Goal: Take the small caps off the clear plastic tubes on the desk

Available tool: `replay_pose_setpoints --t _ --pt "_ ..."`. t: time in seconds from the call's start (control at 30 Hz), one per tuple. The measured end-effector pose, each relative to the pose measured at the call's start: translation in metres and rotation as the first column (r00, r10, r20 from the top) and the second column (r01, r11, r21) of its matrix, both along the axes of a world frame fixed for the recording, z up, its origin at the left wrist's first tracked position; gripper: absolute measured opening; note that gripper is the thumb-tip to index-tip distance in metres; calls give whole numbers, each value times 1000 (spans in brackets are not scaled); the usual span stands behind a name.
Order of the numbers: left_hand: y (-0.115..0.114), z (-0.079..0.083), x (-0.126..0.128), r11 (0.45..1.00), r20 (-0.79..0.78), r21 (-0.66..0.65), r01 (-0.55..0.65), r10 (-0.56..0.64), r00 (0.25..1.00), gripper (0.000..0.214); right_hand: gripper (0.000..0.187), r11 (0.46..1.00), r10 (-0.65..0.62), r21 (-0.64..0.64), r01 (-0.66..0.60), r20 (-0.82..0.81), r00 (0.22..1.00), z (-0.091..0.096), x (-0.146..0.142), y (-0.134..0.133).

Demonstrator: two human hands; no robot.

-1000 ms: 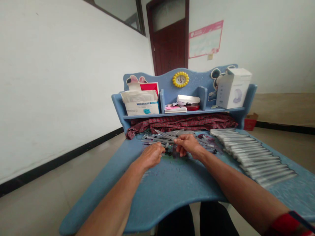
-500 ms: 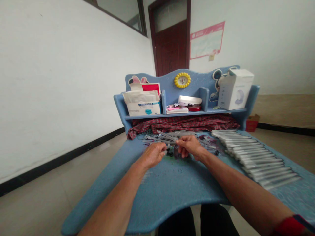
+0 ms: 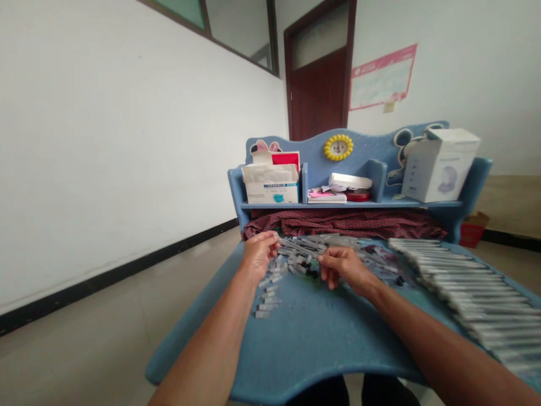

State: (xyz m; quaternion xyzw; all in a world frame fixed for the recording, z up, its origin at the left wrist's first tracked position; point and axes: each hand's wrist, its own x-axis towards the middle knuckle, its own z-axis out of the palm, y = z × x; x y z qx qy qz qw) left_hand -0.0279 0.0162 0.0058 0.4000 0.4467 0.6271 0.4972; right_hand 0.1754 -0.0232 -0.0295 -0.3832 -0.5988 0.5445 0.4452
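Pinching clear tube (image 3: 301,248) in right hand (image 3: 345,269) over cluttered blue desk (image 3: 321,332), facing brown door (image 3: 319,96), can't tell finger grip of left hand (image 3: 258,252).

On the bench (image 3: 321,338), a heap of tubes (image 3: 305,246) lies between the person's left hand (image 3: 259,254) and right hand (image 3: 344,268). Right of the heap is a row of tubes (image 3: 469,296); left and in front of it, short pieces (image 3: 267,307). Behind the heap, cloth (image 3: 338,223) lies under a shelf (image 3: 327,206) holding a box (image 3: 442,169) at each end.
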Motion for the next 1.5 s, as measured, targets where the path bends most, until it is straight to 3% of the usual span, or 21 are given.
replay_pose_setpoints --t 0.27,0.6,1.1,1.3,1.5 --pt "1 -1 0 1000 107 5 -18 17 994 15 33 1000 2 2 -2 27 1000 -1 -4 -1" --pt "-1 -1 3 1000 113 -17 8 -6 994 17 31 999 -49 0 49 66 997 1 -4 0" --pt "1 -4 -6 985 -110 -56 161 -166 980 19 26 983 -128 156 94 225 966 -9 -9 2" --pt "-2 0 -6 945 -106 -100 311 -321 941 17 24 984 -128 153 92 245 961 -6 -11 -1" --pt "-1 -1 -5 950 -104 -117 289 -301 948 24 22 963 -169 257 85 322 932 -8 -12 -4"
